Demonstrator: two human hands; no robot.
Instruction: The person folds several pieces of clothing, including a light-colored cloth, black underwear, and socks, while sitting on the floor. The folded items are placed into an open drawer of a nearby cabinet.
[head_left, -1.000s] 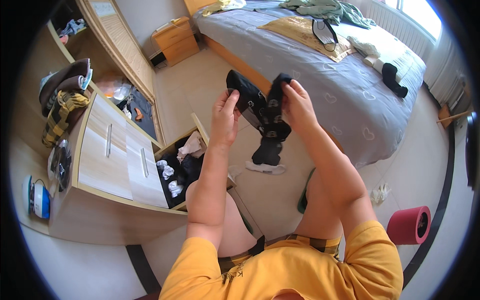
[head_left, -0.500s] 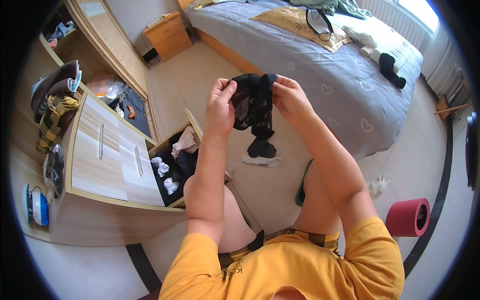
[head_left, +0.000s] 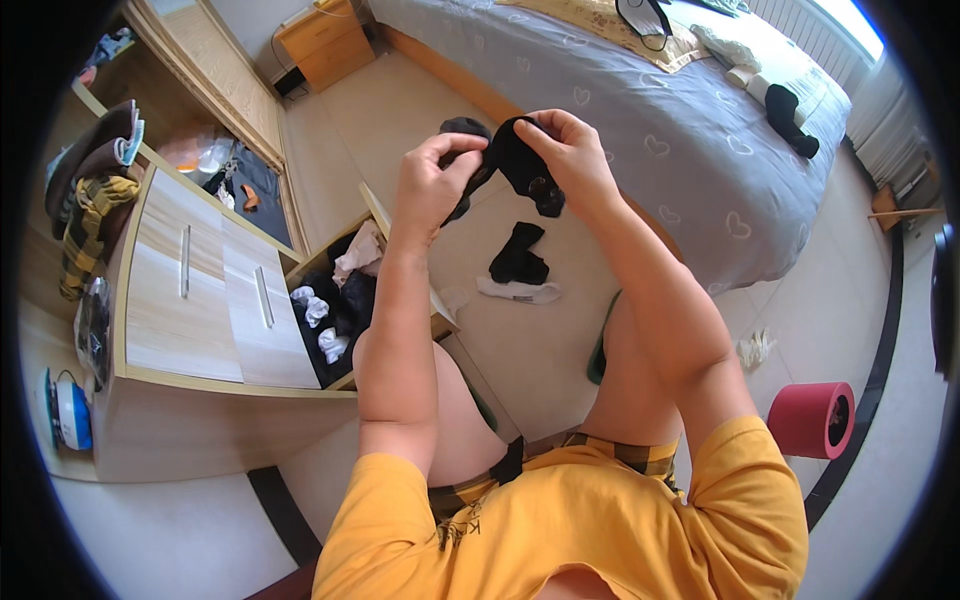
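Between my raised hands hang two pieces of black sock-like fabric, close together. My left hand (head_left: 436, 188) pinches the top of one black sock (head_left: 466, 127), which dangles behind the fingers. With fingers and thumb closed, my right hand (head_left: 577, 162) holds the other black sock (head_left: 521, 168), which has a pale pattern near its lower end. Whether the two pieces touch I cannot tell. Below them on the floor lies another black sock (head_left: 518, 256), folded at an angle, and against its near side is a white sock (head_left: 520, 291).
An open drawer (head_left: 362, 318) with dark and white clothing stands to the left, beside a wooden cabinet (head_left: 180, 280). At the upper right is a bed (head_left: 660, 150) bearing a black sock (head_left: 790, 120). A red cylinder (head_left: 800, 420) and crumpled white cloth (head_left: 757, 347) sit at the right.
The black fabric stretched between my hands now shows as two separate-looking pieces, one per hand. Both hands have risen slightly in view, and the floor sock is more fully visible.
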